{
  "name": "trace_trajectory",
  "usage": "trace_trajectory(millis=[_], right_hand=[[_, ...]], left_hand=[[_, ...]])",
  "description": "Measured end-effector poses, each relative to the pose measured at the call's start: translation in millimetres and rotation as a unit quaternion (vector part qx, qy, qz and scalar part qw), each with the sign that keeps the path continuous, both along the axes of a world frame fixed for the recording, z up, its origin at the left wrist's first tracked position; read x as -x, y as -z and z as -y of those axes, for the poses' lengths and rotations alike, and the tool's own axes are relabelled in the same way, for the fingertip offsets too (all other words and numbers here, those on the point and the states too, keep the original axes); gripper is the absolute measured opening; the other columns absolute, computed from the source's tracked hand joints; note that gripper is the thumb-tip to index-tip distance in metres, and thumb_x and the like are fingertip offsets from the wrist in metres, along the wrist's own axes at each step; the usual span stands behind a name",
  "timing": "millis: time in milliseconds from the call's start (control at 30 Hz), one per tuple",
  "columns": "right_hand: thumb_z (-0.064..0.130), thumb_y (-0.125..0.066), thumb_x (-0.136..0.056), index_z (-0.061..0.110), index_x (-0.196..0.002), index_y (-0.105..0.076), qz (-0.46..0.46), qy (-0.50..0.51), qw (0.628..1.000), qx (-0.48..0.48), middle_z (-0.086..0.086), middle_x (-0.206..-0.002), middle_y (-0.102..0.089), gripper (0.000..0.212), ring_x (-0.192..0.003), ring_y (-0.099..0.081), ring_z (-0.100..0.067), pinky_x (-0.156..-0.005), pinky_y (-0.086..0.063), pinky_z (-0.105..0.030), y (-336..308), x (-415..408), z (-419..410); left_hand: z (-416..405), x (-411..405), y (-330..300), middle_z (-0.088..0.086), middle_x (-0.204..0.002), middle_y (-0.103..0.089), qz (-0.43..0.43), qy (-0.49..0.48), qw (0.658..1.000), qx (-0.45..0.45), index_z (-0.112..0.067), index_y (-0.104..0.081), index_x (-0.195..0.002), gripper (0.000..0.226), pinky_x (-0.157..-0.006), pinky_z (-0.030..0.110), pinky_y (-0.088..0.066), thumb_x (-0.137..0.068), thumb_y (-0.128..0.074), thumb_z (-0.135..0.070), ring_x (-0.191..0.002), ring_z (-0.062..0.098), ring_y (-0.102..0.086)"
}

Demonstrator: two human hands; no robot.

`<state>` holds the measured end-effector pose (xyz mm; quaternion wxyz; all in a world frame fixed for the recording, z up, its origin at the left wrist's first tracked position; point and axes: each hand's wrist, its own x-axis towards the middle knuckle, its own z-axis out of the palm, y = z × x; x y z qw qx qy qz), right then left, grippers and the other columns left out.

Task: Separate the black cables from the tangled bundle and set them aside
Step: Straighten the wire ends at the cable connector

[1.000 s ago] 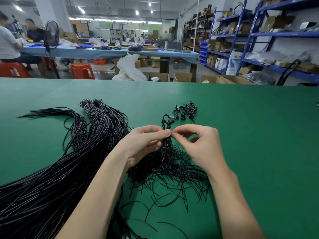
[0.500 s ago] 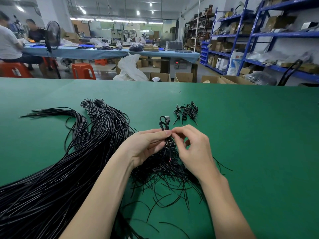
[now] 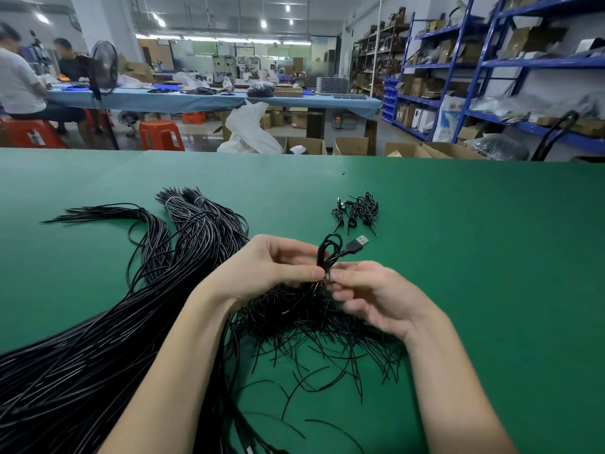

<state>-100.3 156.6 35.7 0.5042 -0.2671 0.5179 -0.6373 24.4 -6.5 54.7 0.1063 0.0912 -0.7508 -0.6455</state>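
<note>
Sprawling across the green counter [image 3: 458, 257], a long sheaf of black cables [image 3: 98, 339] fans out to the left of the tangled bundle [image 3: 311, 322], its far ends gathered by pale ties. Directly above that bundle the person's left hand [image 3: 268, 270] pinches a looped black cable [image 3: 327, 253] between thumb and forefinger, the loop rising above the fingers and a USB plug [image 3: 358, 242] jutting out to the right of it. Pressed close against it from the right, the right hand [image 3: 376, 296] has its fingers curled and its fingertips on the same cable just below the loop, so both hands are clamped on one lead while its tail runs down into the bundle beneath them. Farther back from the bundle and to its right, a small heap of short leads [image 3: 357, 209] lies apart on the counter, seemingly the set-aside pile. The work looks far from finished, judging by how much tangle remains. The risk from here is that a firm upward pull drags neighbouring strands along, since the tail is buried among many thin loose ends; that would tighten a snag or scatter the bundle toward the long sheaf at its left. A slack pinch could also let the loop spring open and fall back into the tangle.
</note>
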Motion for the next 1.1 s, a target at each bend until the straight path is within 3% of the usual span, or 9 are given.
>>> trace_trajectory(millis=[67,100,167,267,400,567,767,967,1100], right_hand=[[0.007,-0.065,-0.084,0.004,-0.095,-0.064,0.099,0.014,0.995,0.001,-0.001,-0.074,-0.055,0.012,-0.056,-0.046,-0.003,-0.037,-0.033,-0.011,3.1,-1.2,0.9],[0.007,-0.067,-0.087,0.005,-0.096,-0.066,0.059,0.032,0.998,-0.014,0.0,-0.074,-0.057,0.01,-0.057,-0.048,-0.003,-0.038,-0.033,-0.011,4.7,-1.2,2.1],[0.01,-0.069,-0.094,0.011,-0.101,-0.071,-0.125,0.079,0.988,-0.049,0.005,-0.077,-0.066,0.008,-0.059,-0.056,-0.006,-0.044,-0.038,-0.015,3.9,-2.7,3.2],[0.019,-0.077,-0.089,0.03,-0.1,-0.073,-0.386,0.179,0.904,-0.035,0.016,-0.091,-0.075,0.017,-0.06,-0.063,-0.006,-0.055,-0.049,-0.017,-2.2,-3.2,3.1],[0.029,-0.083,-0.083,0.037,-0.088,-0.076,-0.544,0.231,0.807,0.003,0.03,-0.088,-0.072,0.012,-0.065,-0.064,-0.006,-0.065,-0.051,-0.013,-2.2,-7.8,4.8],[0.033,-0.083,-0.082,0.033,-0.083,-0.081,-0.501,0.27,0.821,0.047,0.024,-0.077,-0.074,0.002,-0.068,-0.065,-0.003,-0.059,-0.046,-0.01,-2.8,-6.5,3.4],[0.023,-0.085,-0.083,0.023,-0.079,-0.081,-0.376,0.273,0.883,0.07,0.01,-0.068,-0.074,0.005,-0.064,-0.061,-0.01,-0.068,-0.054,-0.029,-2.9,-8.9,5.3],[0.023,-0.084,-0.082,0.023,-0.08,-0.08,-0.402,0.268,0.871,0.089,0.006,-0.078,-0.077,0.005,-0.081,-0.07,-0.024,-0.078,-0.059,-0.048,-4.7,-12.2,4.9],[0.023,-0.085,-0.082,0.023,-0.079,-0.081,-0.411,0.264,0.869,0.078,0.007,-0.076,-0.077,0.005,-0.079,-0.069,-0.025,-0.078,-0.059,-0.04,-6.8,-10.6,4.8]], left_hand=[[0.8,2.6,2.1,0.007,-0.089,-0.078,-0.009,-0.027,0.999,-0.015,-0.013,-0.076,-0.1,0.034,-0.064,0.017,-0.052,-0.067,-0.085,-0.018,-0.07,0.008,-0.067],[1.2,3.7,3.8,0.007,-0.086,-0.078,-0.006,-0.045,0.999,-0.024,-0.012,-0.076,-0.097,0.036,-0.064,0.017,-0.052,-0.064,-0.087,-0.02,-0.069,0.009,-0.067],[1.7,5.9,9.4,0.006,-0.089,-0.078,0.016,-0.088,0.993,-0.074,-0.011,-0.076,-0.095,0.045,-0.068,0.018,-0.054,-0.055,-0.09,-0.026,-0.074,0.011,-0.067],[0.9,9.2,14.0,-0.002,-0.077,-0.07,0.04,-0.119,0.977,-0.172,-0.013,-0.074,-0.098,0.056,-0.065,0.017,-0.054,-0.047,-0.091,-0.03,-0.064,0.006,-0.063],[-4.7,13.7,15.8,-0.001,-0.077,-0.069,0.046,-0.119,0.959,-0.253,-0.012,-0.074,-0.098,0.051,-0.058,0.017,-0.054,-0.05,-0.089,-0.022,-0.06,0.005,-0.062],[-9.9,14.1,14.1,-0.003,-0.079,-0.072,0.055,-0.085,0.94,-0.326,-0.016,-0.073,-0.1,0.044,-0.057,0.016,-0.053,-0.058,-0.085,-0.017,-0.062,0.005,-0.064],[-12.3,14.8,12.2,0.001,-0.086,-0.071,0.047,-0.045,0.937,-0.343,-0.011,-0.074,-0.106,0.041,-0.065,0.017,-0.055,-0.065,-0.079,-0.012,-0.071,0.008,-0.062],[-6.3,7.4,10.3,0.0,-0.078,-0.072,0.049,0.022,0.94,-0.337,-0.006,-0.072,-0.095,0.019,-0.066,0.021,-0.059,-0.075,-0.075,-0.006,-0.067,0.007,-0.069],[-6.4,7.9,10.8,-0.002,-0.09,-0.075,0.022,0.028,0.953,-0.301,-0.014,-0.08,-0.091,0.02,-0.071,0.021,-0.058,-0.072,-0.079,-0.008,-0.077,0.007,-0.07]])
